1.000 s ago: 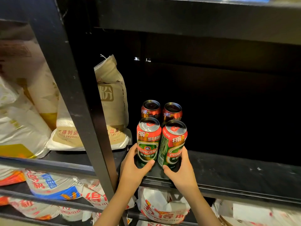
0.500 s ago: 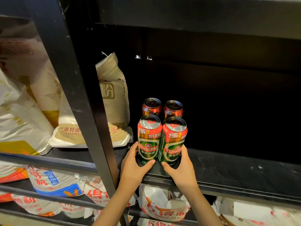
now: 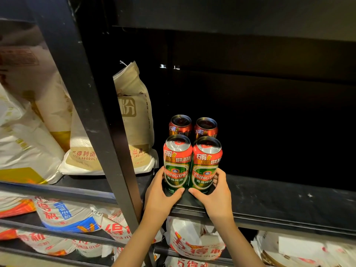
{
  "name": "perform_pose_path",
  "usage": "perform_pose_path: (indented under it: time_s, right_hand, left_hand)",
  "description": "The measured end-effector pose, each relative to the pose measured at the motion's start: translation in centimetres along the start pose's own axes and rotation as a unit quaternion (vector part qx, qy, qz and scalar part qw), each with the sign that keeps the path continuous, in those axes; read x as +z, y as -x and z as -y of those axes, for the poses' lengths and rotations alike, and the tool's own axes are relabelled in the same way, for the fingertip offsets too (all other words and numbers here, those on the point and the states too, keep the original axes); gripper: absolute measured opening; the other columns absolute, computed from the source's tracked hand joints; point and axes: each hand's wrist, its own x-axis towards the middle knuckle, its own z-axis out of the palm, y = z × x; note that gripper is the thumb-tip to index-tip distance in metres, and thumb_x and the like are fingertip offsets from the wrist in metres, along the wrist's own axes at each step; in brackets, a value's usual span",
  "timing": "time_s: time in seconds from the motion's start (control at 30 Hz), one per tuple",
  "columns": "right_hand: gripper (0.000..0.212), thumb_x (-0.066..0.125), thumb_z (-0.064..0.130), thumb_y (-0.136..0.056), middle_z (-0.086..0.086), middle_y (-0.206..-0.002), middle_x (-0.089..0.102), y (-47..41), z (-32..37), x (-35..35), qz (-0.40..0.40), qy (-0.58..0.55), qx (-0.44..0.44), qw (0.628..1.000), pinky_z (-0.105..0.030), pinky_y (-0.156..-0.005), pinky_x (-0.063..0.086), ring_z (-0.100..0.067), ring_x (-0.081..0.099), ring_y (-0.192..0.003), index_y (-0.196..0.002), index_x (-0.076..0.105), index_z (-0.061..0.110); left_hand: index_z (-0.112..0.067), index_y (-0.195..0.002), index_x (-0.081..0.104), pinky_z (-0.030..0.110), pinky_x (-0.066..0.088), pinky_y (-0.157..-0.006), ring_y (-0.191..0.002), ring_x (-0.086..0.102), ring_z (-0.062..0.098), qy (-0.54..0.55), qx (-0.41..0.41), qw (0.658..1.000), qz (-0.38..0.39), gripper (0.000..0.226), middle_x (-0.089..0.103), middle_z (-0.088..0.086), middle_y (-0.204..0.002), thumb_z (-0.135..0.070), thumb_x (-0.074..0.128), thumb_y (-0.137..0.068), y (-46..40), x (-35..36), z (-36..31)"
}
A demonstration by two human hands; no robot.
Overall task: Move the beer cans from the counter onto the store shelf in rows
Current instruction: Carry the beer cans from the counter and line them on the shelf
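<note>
1. Bare skin of two hands is seen nearest, at the front edge of the black metal store shelf [image 3: 269,197]. The left hand [image 3: 160,197] is curled round the base of the left front green-and-red aluminium beer can [image 3: 177,166], thumb across its foot; the right hand [image 3: 212,193] is curled likewise round the right front green-and-red aluminium beer can [image 3: 206,168].
2. Both front cans stand upright on the shelf, touching each other, close to the black upright post [image 3: 92,112].
3. Directly behind them, two more red-topped beer cans [image 3: 192,127] are set side by side, so a second row is judged to be forming.
4. Each can is judged rigid if full, fairly heavy, smooth and perhaps slippery; thin walls would dent under a hard squeeze. A grip low on the body is judged safest for sliding.
5. Farther left, a beige paper flour sack [image 3: 133,116] leans at the shelf's back.
</note>
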Motion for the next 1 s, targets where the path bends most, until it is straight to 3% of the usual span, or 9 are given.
perform_pose_path:
  time_s: [0.07, 0.23, 0.37, 0.5, 0.6, 0.8, 0.87, 1.0]
  right_hand:
    - [0.080, 0.087, 0.020, -0.062, 0.008, -0.121, 0.057, 0.0, 0.0, 0.0, -0.003, 0.002, 0.000, 1.000, -0.015, -0.088, 0.043, -0.005, 0.053, -0.112, -0.127, 0.041, 0.026]
    - [0.081, 0.088, 0.021, -0.061, 0.006, -0.122, 0.056, 0.0, 0.1, 0.2, -0.011, 0.007, 0.002, 1.000, -0.024, -0.093, 0.046, -0.008, 0.053, -0.113, -0.127, 0.040, 0.026]
    - [0.081, 0.088, 0.021, -0.060, 0.008, -0.120, 0.056, -0.1, 0.1, 0.2, -0.014, 0.012, 0.002, 1.000, -0.021, -0.091, 0.045, -0.007, 0.053, -0.111, -0.124, 0.039, 0.028]
    - [0.080, 0.087, 0.022, -0.061, 0.010, -0.119, 0.055, 0.1, 0.2, 0.2, -0.015, 0.018, 0.002, 1.000, -0.015, -0.088, 0.042, -0.004, 0.052, -0.110, -0.124, 0.039, 0.030]
    - [0.079, 0.086, 0.025, -0.063, 0.010, -0.121, 0.055, 0.3, 0.4, 0.2, -0.014, 0.030, 0.003, 0.999, -0.015, -0.089, 0.043, -0.003, 0.052, -0.111, -0.125, 0.039, 0.032]
    - [0.076, 0.083, 0.027, -0.069, 0.015, -0.126, 0.053, 1.6, 2.1, 0.3, -0.017, 0.069, -0.007, 0.997, -0.033, -0.102, 0.045, -0.003, 0.049, -0.120, -0.128, 0.036, 0.038]
    - [0.075, 0.080, 0.028, -0.072, 0.016, -0.128, 0.049, 2.8, 3.0, 0.1, -0.027, 0.086, -0.012, 0.996, -0.032, -0.105, 0.041, -0.005, 0.045, -0.125, -0.129, 0.034, 0.040]
    - [0.079, 0.064, 0.038, -0.086, 0.005, -0.153, 0.027, 8.1, 3.5, -1.6, -0.065, 0.145, 0.067, 0.985, -0.033, -0.113, 0.028, -0.014, 0.025, -0.141, -0.149, 0.018, 0.023]
  left_hand:
    - [-0.022, -0.137, 0.039, -0.008, 0.031, -0.081, -0.108, 0.043, -0.022, 0.000, 0.000, 1.000, 0.000, 0.073, 0.053, -0.015, -0.126, -0.019, 0.076, -0.075, 0.0, 0.0, 0.0]
    - [-0.023, -0.138, 0.039, -0.005, 0.030, -0.081, -0.115, 0.041, -0.006, -0.019, -0.002, 1.000, -0.010, 0.074, 0.049, -0.016, -0.127, -0.023, 0.077, -0.074, -0.1, 0.1, 0.0]
    - [-0.022, -0.137, 0.039, 0.008, 0.031, -0.090, -0.118, 0.041, -0.001, -0.029, -0.006, 0.999, -0.014, 0.075, 0.050, -0.011, -0.131, -0.025, 0.077, -0.073, -0.1, 0.1, 0.1]
    - [-0.019, -0.136, 0.040, -0.007, 0.030, -0.081, -0.115, 0.043, -0.002, -0.024, -0.002, 1.000, -0.008, 0.072, 0.051, -0.013, -0.127, -0.021, 0.077, -0.074, -0.1, 0.0, -0.4]
    - [-0.020, -0.136, 0.041, -0.004, 0.033, -0.087, -0.118, 0.047, 0.000, -0.011, 0.002, 1.000, 0.003, 0.070, 0.053, -0.010, -0.128, -0.021, 0.076, -0.075, 0.1, -0.2, -0.5]
    - [-0.020, -0.138, 0.033, -0.004, 0.030, -0.087, -0.118, 0.042, 0.000, -0.013, 0.012, 1.000, 0.026, 0.071, 0.046, -0.009, -0.129, -0.017, 0.072, -0.079, 0.5, -0.5, -1.3]
    - [-0.015, -0.142, 0.028, 0.007, 0.028, -0.097, -0.125, 0.039, 0.007, -0.022, 0.009, 0.999, 0.038, 0.075, 0.042, -0.001, -0.138, -0.015, 0.071, -0.080, 0.8, -0.7, -1.5]
    - [-0.014, -0.148, 0.015, 0.027, 0.025, -0.108, -0.139, 0.025, 0.017, -0.015, -0.053, 0.996, 0.066, 0.083, 0.022, 0.003, -0.153, -0.017, 0.067, -0.084, 3.8, -1.9, -2.9]
